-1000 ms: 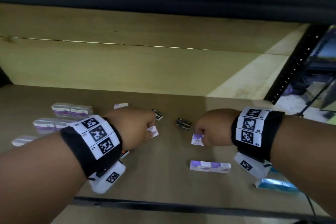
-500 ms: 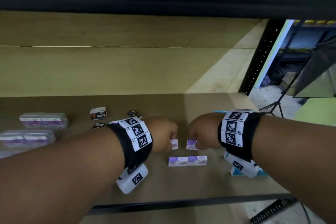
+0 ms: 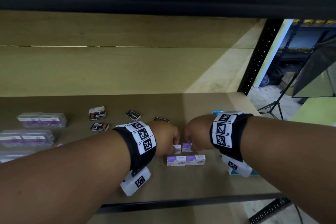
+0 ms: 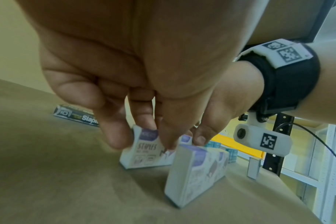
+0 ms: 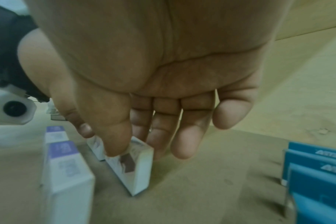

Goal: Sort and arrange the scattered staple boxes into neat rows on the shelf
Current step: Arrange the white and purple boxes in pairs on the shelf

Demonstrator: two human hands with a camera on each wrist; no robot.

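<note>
- The shelf (image 3: 209,183) under me is a flat brown board; a dark metal lip runs along its near edge; the yellow-green back wall (image 3: 109,71) stands behind; the perforated black upright (image 3: 258,56) closes the right rear corner; bare board lies between the boxes and the wall, and more near the front edge.
- The clear-wrapped packs of purple boxes (image 3: 42,120) sit in rows at the far left, well apart from my hands; the blue boxes (image 5: 316,174) stand on edge at the right, near my right wrist.
- A pair of white-and-purple staple boxes (image 3: 185,160) stands side by side, touching, just in front of my hands; four small dark staple boxes (image 3: 97,112) lie loose at mixed angles behind my left hand.
- My left hand (image 3: 164,137) has its fingers curled down, thumb and fingertips (image 4: 117,136) pinching the top of the left purple box (image 4: 144,151), which stands on the board printed "STAPLES".
- My right hand (image 3: 195,135) is also curled down; the thumb and forefinger (image 5: 115,142) pinch the right purple box (image 5: 136,165), which is tilted on one lower edge; the other fingers hang straight beside it.
- The two held boxes sit just beside each other, right behind the standing pair; whether they touch, I cannot tell.
</note>
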